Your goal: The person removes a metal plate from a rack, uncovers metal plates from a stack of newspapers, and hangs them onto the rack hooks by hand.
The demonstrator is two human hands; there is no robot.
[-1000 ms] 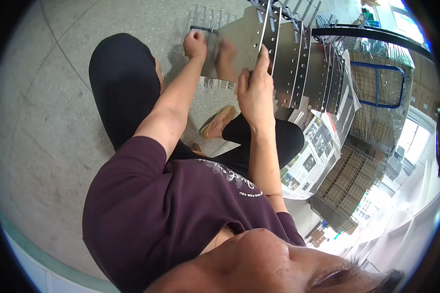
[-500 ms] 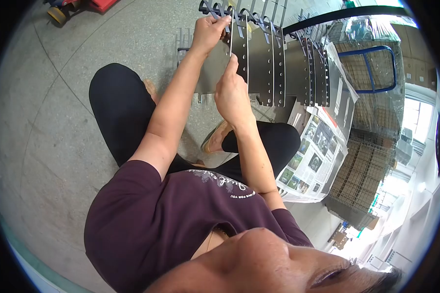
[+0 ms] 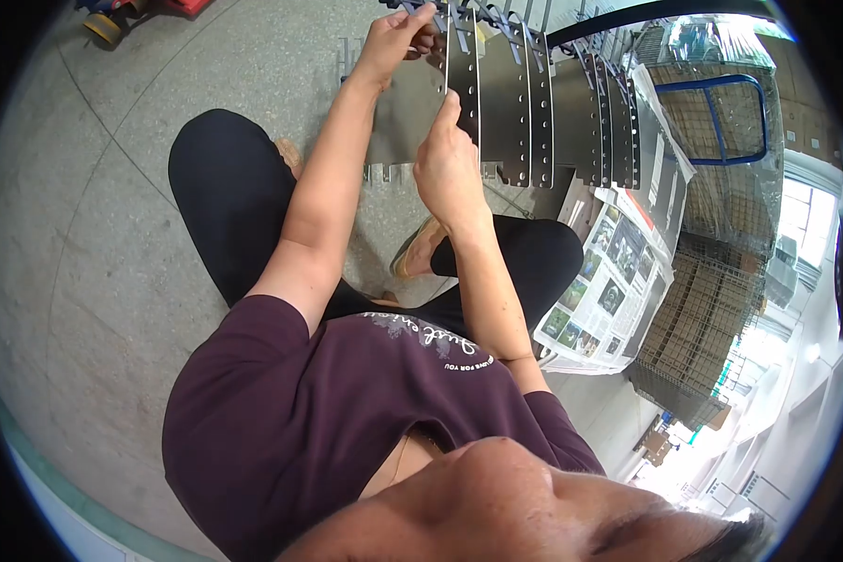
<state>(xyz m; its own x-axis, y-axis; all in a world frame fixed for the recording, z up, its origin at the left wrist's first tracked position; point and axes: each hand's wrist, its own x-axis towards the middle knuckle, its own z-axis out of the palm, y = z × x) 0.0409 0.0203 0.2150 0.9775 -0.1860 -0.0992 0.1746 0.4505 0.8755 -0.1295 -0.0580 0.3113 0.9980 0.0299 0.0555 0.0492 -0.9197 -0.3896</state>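
Several grey metal plates [image 3: 504, 108] with rows of holes hang side by side from dark strap-like hooks [image 3: 520, 28] at the top of the view. My left hand [image 3: 393, 47] is at the upper end of the nearest plate, thumb and fingers closed around a dark strap there; its fingertips are partly hidden. Lower down, my right hand [image 3: 450, 173] grips the long edge of that same metal plate [image 3: 407, 112]. Its index finger points up along the edge, and the other fingers are curled and partly out of sight.
Newspaper sheets [image 3: 609, 281] cover something to the right. Beyond stand wrapped wire-mesh stacks [image 3: 712, 309] and a blue tubular frame [image 3: 766, 122]. My bent knees [image 3: 220, 178] flank the work. A red object with a yellow wheel [image 3: 103, 28] lies at the upper left.
The plates and both hands sit slightly higher in view. My left hand has shifted up and a little left along the strap; my right hand keeps its place on the plate edge.
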